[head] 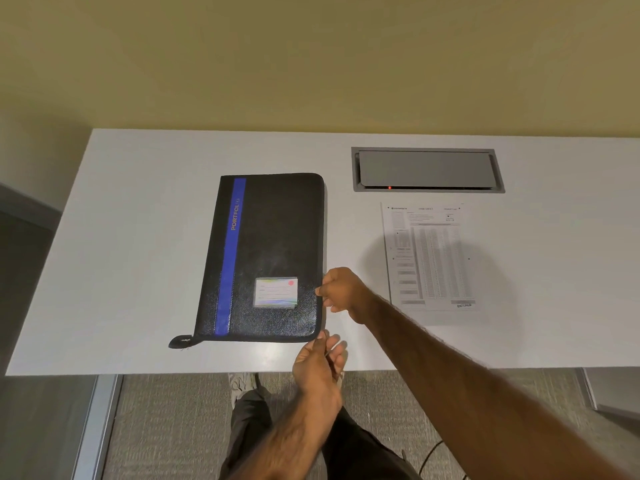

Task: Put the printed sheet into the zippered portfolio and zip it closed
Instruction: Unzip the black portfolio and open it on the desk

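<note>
Head cam: portfolio [266, 258] flat and closed on the table [138, 202], printed sheet [429, 256] lying well apart to its right, untouched. Unzip first: pin the cover, run the slider around the corner smoothly. Right hand [341, 292] fisted, fingers pinching the portfolio's right edge. Left hand [317, 362] at the near right corner, fingers pinched, probably on the zipper pull; too small to confirm.

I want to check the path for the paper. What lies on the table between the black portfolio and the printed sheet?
In the head view, only the right hand lies there, at the portfolio edge; otherwise bare table up to the printed sheet.
</note>
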A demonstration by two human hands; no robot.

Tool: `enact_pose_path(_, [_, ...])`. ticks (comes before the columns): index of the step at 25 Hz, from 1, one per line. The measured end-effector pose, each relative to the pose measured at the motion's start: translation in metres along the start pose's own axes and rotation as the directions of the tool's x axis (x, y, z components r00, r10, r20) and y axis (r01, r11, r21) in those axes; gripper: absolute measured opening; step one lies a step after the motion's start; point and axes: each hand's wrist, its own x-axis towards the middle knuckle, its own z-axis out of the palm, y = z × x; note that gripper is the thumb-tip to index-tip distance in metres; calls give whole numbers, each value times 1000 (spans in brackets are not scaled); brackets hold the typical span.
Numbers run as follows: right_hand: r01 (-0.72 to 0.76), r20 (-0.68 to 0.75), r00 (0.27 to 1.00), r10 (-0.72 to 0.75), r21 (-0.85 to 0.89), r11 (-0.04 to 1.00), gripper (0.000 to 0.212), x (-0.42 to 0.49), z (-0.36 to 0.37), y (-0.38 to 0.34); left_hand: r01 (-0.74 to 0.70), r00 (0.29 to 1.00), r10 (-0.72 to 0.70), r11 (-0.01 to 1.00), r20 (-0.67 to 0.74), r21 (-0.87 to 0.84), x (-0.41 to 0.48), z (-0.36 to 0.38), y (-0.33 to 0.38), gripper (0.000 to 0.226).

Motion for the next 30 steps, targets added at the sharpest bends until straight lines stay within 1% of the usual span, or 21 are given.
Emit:
enact_pose_path(2, [49,-26,998,-50,-47,998,22,-1,0,2,-5,1000,5,1000,-4,14,-3,-2,1,10])
enact_pose_path(4, [62,-14,998,-62,2,998,17,0,-2,5,0,1000,0,1000,3,15,-4,-3,5,11])
enact_pose_path(7, [81,-23,997,-80,58,995,13,0,-4,9,62,997,-60,998,45,-30,-1,-9,18,25])
enact_pose_path(9, [108,-30,994,-106,61,992,9,1,-3,12,93,993,-89,995,80,-44,-1,-11,25,34])
enact_pose_path(10, [125,-36,992,-123,51,991,8,2,-3,14,99,991,-96,994,89,-34,-1,-11,28,34])
enact_pose_path(12, [160,-53,986,-158,37,986,9,3,-2,19,80,993,-82,996,84,24,0,-9,30,27])
enact_pose_path(14, [227,-63,971,-229,-34,973,14,4,-3,27,59,995,-66,994,76,94,0,-7,32,25])
enact_pose_path(16, [297,-49,951,-307,-141,944,12,2,-3,35,55,995,-66,991,80,125,1,-6,34,29])
enact_pose_path(17, [316,-36,944,-327,-177,932,15,0,-3,38,55,994,-67,990,86,133,1,-7,34,31])
enact_pose_path(20, [335,11,940,-340,-199,921,30,-4,0,49,63,992,-77,989,104,133,0,-8,36,36])
enact_pose_path(24, [335,19,942,-336,-164,928,34,-7,7,58,81,989,-97,987,112,135,0,-8,39,38])
enact_pose_path(27, [337,-26,936,-350,-209,918,28,-6,12,62,79,988,-98,985,120,152,-1,-10,40,33])
enact_pose_path(30, [312,-103,931,-350,-271,910,31,-4,18,70,86,987,-108,981,118,175,0,-10,41,30])
